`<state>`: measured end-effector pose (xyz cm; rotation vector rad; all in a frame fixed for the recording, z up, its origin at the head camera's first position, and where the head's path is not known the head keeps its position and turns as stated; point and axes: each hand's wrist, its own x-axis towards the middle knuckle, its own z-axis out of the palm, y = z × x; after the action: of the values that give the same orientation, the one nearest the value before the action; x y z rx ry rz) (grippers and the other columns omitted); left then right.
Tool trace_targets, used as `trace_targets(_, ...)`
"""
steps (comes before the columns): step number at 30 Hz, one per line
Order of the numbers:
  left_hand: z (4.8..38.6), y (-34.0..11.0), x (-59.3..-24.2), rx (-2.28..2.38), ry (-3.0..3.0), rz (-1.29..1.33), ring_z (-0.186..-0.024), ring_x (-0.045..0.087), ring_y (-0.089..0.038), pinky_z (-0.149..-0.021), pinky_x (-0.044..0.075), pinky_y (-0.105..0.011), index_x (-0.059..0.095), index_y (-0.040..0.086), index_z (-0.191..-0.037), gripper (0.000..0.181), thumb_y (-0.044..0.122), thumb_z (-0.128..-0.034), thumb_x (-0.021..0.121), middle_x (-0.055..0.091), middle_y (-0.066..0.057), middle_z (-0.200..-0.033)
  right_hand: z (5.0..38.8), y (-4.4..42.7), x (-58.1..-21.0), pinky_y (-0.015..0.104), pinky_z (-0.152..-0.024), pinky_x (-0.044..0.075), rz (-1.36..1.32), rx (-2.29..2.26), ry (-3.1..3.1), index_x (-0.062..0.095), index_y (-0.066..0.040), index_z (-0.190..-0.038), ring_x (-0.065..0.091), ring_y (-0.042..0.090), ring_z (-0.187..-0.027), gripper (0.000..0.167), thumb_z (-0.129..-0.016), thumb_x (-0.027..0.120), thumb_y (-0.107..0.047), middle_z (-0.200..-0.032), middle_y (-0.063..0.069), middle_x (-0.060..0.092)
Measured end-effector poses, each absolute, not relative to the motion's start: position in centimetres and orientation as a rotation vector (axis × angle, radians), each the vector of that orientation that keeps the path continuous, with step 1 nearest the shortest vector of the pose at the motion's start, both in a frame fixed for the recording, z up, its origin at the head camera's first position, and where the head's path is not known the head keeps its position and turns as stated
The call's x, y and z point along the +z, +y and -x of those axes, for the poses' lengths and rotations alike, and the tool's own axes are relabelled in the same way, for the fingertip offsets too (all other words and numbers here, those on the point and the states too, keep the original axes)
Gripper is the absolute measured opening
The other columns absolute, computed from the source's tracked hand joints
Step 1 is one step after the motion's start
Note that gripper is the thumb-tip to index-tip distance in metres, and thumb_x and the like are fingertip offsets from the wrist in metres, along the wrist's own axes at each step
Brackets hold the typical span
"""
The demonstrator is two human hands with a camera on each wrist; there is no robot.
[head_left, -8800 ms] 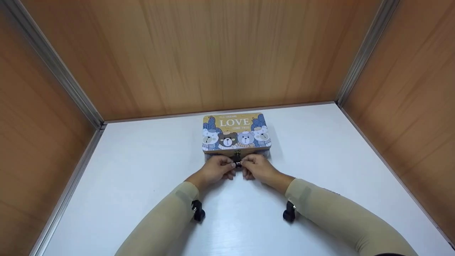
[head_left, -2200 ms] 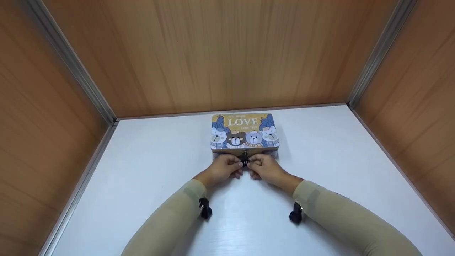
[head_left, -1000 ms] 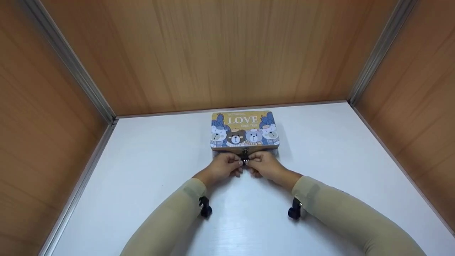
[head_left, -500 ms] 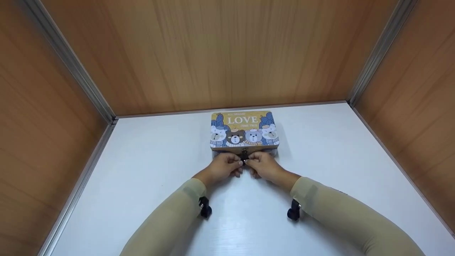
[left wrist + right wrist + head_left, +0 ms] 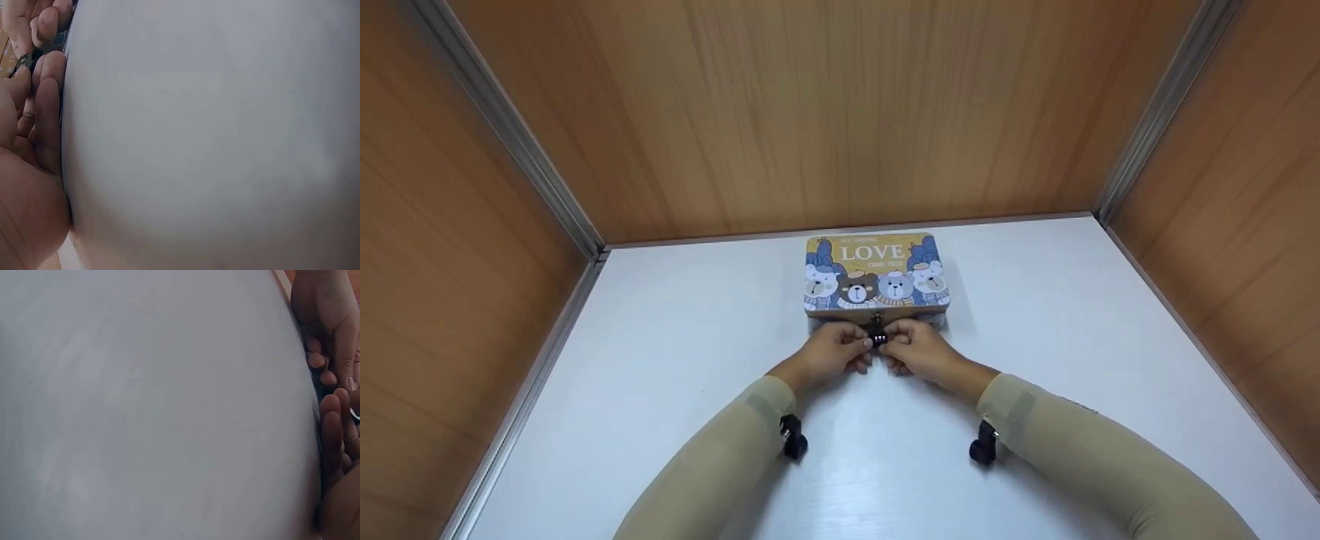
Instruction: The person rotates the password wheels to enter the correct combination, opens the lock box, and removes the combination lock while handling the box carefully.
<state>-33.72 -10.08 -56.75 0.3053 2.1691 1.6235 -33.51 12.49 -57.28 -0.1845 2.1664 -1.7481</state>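
Observation:
A small black combination padlock with pale digits hangs at the metal clasp on the front of a rectangular box. Bears and the word LOVE decorate the box's lid, which is down. From the left, my left hand pinches the padlock between thumb and fingers; my right hand pinches its other side. In the left wrist view, part of the padlock shows between the fingertips of both hands. Fingers mostly hide it in the right wrist view, and the digits are too small to read.
The box stands on a white table near its back edge. Wood-grain panels rise behind and on both sides, joined by metal corner strips. A small black camera is strapped to each sleeved wrist.
Since the oldest frame, the box and hands sit slightly farther right in view. Both hands keep their pinch on the padlock. Its digits, mostly covered half a second ago, now show between the thumbs.

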Motion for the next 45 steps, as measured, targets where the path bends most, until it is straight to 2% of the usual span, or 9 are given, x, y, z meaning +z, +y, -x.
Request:
trace_targets(6,33.65,-9.95,-56.94,1.656,2.154,-0.292,-0.081,0.077,-0.014,-0.08,0.068,-0.03,0.072,-0.001,-0.117,0.014,0.011,-0.1163,0.064,0.079,-0.009,-0.1,33.42,12.27,-57.21,0.024,-0.06,0.062,0.14,-1.778,2.146,0.067,0.003,-0.128,0.068,0.011,-0.064,0.024,-0.106,0.073,-0.007,-0.077,0.001,0.073)
trace_targets(26,33.74,-10.16,-56.7,1.605,2.175,-0.304,-0.084,0.078,-0.016,-0.081,0.068,-0.029,0.074,0.001,-0.118,0.014,0.013,-0.1158,0.065,0.081,-0.01,-0.104,33.43,11.84,-57.32,0.024,-0.055,0.058,0.12,-1.73,2.255,0.074,0.0,-0.121,0.067,0.012,-0.06,0.02,-0.106,0.072,-0.013,-0.071,0.001,0.069)
trace_targets(34,33.78,-9.93,-57.31,1.682,2.127,-0.272,-0.08,0.077,-0.014,-0.079,0.068,-0.029,0.071,0.001,-0.114,0.01,0.009,-0.1153,0.065,0.077,-0.007,-0.097,33.56,12.01,-57.46,0.023,-0.055,0.056,0.167,-1.724,2.241,0.075,-0.002,-0.11,0.066,0.011,-0.06,0.016,-0.109,0.07,-0.017,-0.068,0.001,0.068)
trace_targets(45,33.78,-9.97,-57.1,1.657,2.149,-0.279,-0.08,0.077,-0.014,-0.078,0.067,-0.028,0.073,0.0,-0.113,0.013,0.011,-0.115,0.066,0.079,-0.008,-0.099,33.65,12.13,-57.49,0.025,-0.06,0.063,0.119,-1.742,2.205,0.071,0.002,-0.126,0.069,0.013,-0.065,0.023,-0.106,0.075,-0.008,-0.08,0.001,0.073)
